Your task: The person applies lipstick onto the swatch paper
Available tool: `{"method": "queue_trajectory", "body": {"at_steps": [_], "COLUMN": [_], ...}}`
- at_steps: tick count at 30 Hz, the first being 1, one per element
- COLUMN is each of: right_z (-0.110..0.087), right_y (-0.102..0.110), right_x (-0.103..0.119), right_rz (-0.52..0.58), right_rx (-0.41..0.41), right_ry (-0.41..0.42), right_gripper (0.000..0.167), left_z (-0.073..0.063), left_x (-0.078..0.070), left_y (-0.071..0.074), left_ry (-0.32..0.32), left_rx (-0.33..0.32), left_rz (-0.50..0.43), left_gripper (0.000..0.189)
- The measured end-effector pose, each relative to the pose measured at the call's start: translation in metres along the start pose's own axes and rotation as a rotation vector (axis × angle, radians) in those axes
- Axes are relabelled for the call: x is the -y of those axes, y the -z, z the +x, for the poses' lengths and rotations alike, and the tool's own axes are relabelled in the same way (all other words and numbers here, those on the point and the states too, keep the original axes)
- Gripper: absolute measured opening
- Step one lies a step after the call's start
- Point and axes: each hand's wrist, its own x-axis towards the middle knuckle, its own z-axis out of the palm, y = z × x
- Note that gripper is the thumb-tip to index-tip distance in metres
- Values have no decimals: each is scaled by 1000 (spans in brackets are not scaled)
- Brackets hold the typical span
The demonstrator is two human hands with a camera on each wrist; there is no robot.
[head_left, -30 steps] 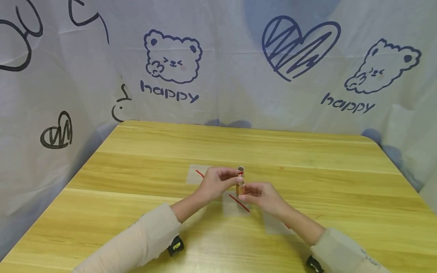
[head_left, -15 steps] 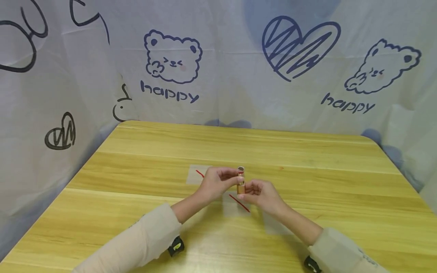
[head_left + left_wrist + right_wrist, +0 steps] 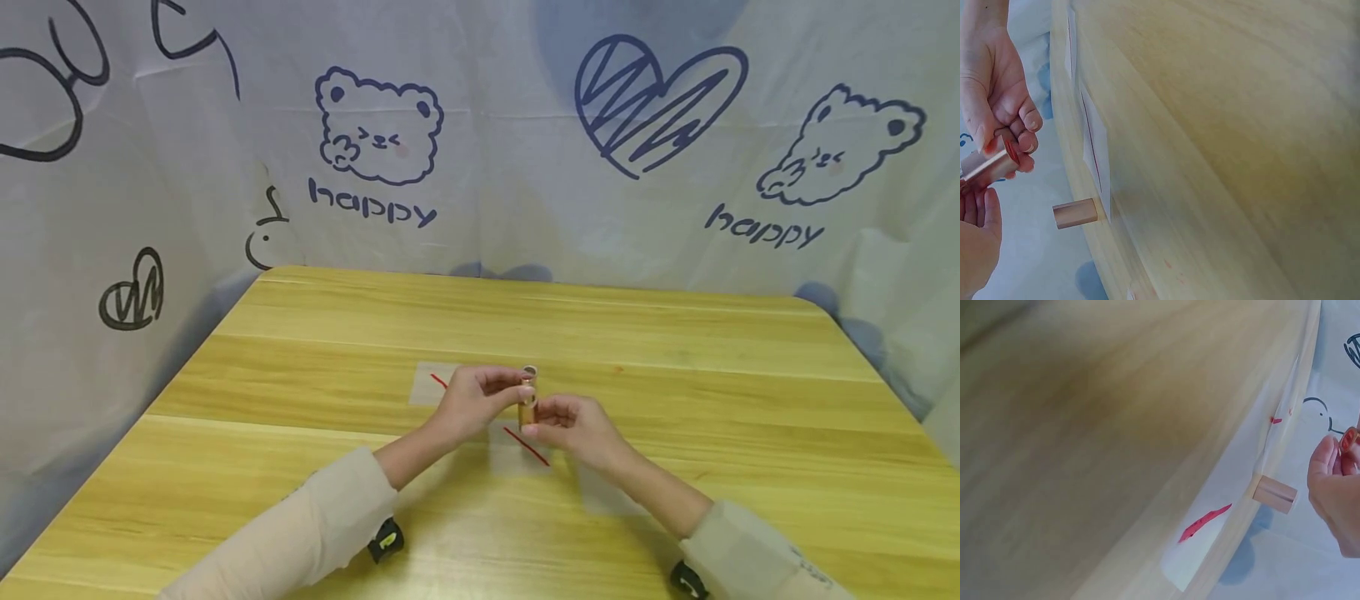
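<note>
A rose-gold lipstick tube [image 3: 527, 412] is held upright just above the table, in the middle of the head view. My left hand [image 3: 474, 406] pinches its upper part between thumb and fingers. Lower down, my right hand [image 3: 581, 429] grips the base from the right. No red bullet shows at the tube's mouth. Red marking covers the underside of the lipstick [image 3: 994, 165] in the left wrist view. Behind it, the rose-gold cap [image 3: 1075, 214] stands on the table, touching or close to a white paper; in the head view only its round open top [image 3: 530, 370] shows.
White papers lie on the wooden table [image 3: 300, 367]: a left paper [image 3: 417, 390] and a middle paper [image 3: 517, 463] with red lines, and a right paper [image 3: 607, 496] partly under my right forearm. A white cloth wall [image 3: 517, 200] with drawings rises behind.
The red lipstick bullet that showed at the tube's mouth has sunk out of sight. My right fingers have shifted slightly at the base; the left hand has stayed in place.
</note>
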Motion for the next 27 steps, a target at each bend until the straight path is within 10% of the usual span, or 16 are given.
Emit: {"method": "queue_trajectory", "body": {"at_steps": [15, 27], "right_z": [0, 1], "right_y": [5, 0], "right_x": [0, 1], "right_rz": [-4, -30], "right_rx": [108, -3], "right_ry": [38, -3], "right_gripper": [36, 29], "left_z": [-2, -1], "left_x": [1, 0], "left_y": [1, -2], "left_ry": [-28, -25], "left_rx": [29, 0], "left_rz": [22, 8], "left_gripper": [24, 22]}}
